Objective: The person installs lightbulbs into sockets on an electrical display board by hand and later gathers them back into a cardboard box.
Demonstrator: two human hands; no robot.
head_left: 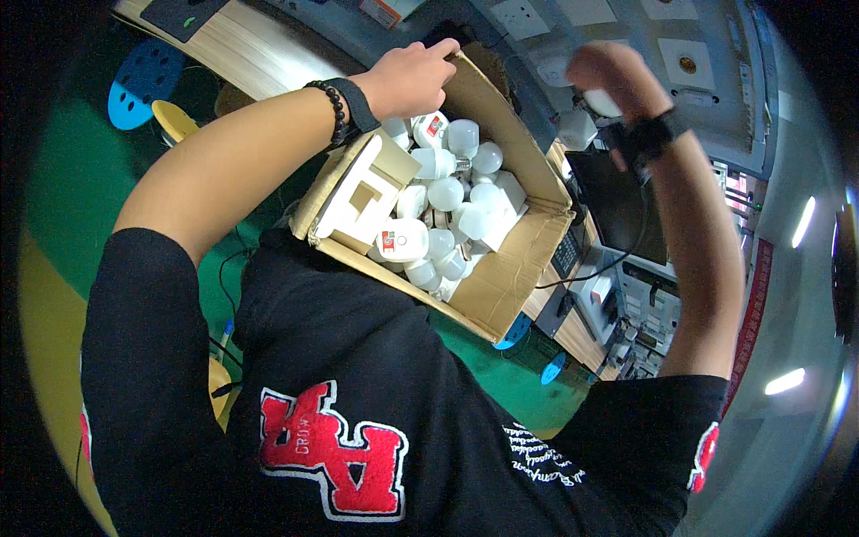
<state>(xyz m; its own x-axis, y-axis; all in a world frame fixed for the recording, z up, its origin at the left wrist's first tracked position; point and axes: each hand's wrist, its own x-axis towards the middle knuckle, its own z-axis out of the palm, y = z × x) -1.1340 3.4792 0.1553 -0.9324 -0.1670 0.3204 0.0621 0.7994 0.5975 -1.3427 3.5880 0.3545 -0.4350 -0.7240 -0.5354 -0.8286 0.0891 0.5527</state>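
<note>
The black shirt (349,358) is nearest, and the open cardboard box (528,268) sits right in front of it, its near edge seeming to touch the cloth. What bears the box's weight underneath is hidden; if that is mostly body and arm, a lean or twist could tip it.

Inside, white light bulbs (446,194) lie loose and jumbled at different angles, mixed with small white devices (404,240). With no dividers visible, a jolt could knock them together and crack a cover. A white carton (358,192) with a square hole stands along the left side; if it slid, it could press on the bulbs beside it.

The left hand (407,79) grips the box's far left corner, fingers hooked over the rim. Worn, bent cardboard could give way there.

The right hand (613,80) is raised well apart from the box, blurred; I cannot tell whether it is closed or holding anything. It could bump the pale fittings on the wall panel (684,67) behind it.

Beyond the box, a dark monitor (617,201) and keyboard (565,255) crowd the surface (586,345), and a loose cable (586,279) could snag a corner.
</note>
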